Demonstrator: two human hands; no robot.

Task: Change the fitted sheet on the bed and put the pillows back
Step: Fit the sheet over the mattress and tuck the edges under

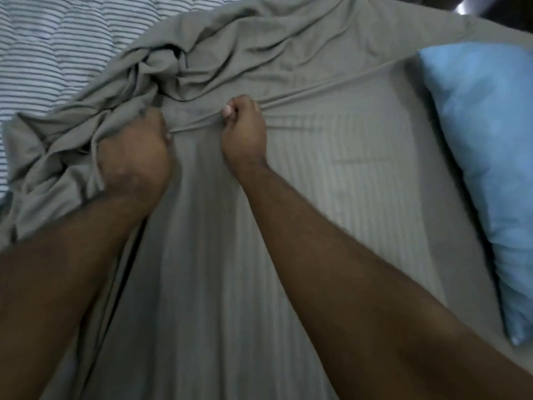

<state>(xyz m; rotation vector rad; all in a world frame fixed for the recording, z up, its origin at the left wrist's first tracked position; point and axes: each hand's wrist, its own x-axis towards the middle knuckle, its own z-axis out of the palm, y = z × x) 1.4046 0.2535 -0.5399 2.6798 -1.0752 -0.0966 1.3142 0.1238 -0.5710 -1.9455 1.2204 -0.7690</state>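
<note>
A grey fitted sheet (259, 44) lies over the bed, bunched and wrinkled at the upper left and stretched flat with faint stripes under my arms. Its hem runs as a taut fold from my hands up to the right. My left hand (135, 157) grips the bunched sheet and the hem at centre left. My right hand (245, 131) pinches the same hem a short way to the right, fingers curled round the fold. A light blue pillow (487, 157) lies along the right side of the bed, apart from both hands.
A blue-and-white striped cover (52, 39) lies at the upper left, partly under the grey sheet. A dark area with a shiny object (464, 7) shows at the top right beyond the bed.
</note>
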